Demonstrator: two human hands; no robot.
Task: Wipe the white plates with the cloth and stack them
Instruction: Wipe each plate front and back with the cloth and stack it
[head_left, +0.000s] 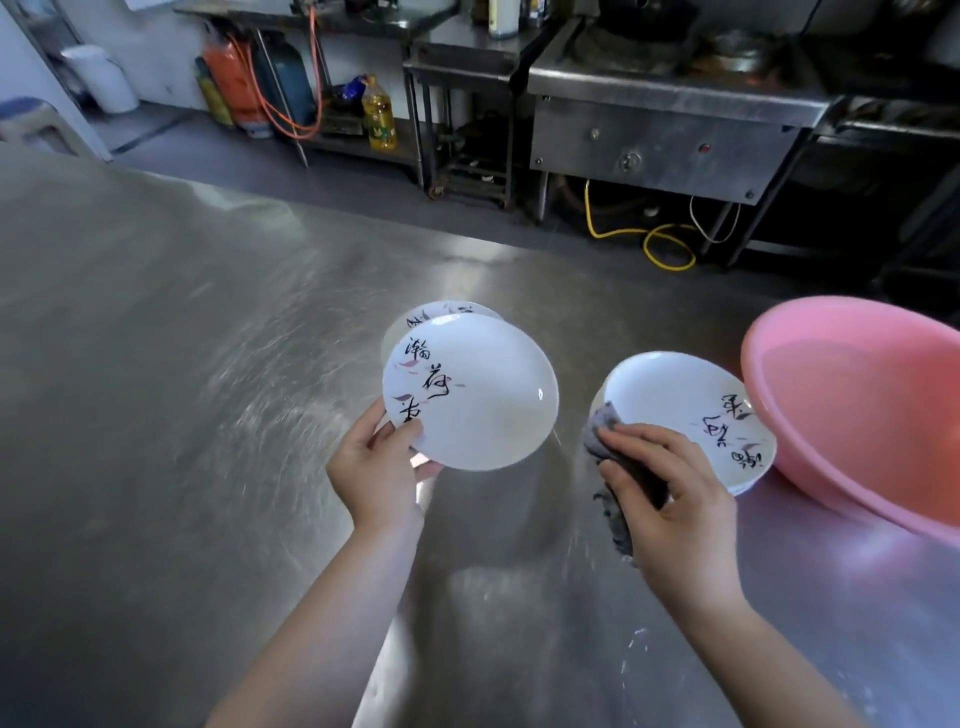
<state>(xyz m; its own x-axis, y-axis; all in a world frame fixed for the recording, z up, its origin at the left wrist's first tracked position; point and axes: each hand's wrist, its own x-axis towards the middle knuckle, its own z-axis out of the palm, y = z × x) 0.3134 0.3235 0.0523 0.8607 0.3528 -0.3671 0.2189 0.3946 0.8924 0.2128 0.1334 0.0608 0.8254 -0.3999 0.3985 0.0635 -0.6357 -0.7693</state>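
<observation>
Over the steel counter (156, 364), left hand (376, 467) grips a plate (470, 392); right hand (675, 499) clutches the cloth (602, 431), seemingly grey.

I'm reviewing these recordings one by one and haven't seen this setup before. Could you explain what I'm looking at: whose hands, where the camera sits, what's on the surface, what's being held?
There is no machine here. The single picture comes from a wide-angle camera worn on a person's head, looking forward and down, so the two bare arms reaching in from the bottom are the wearer's own.

The left hand grips a white plate with painted characters by its near rim, holding it tilted above the steel table. Behind it, another plate peeks out, mostly hidden.

The right hand holds a grey cloth against the near rim of a small stack of plates resting on the table. Beside that stack, to the right, sits a pink basin. Kitchen equipment stands in the background.
</observation>
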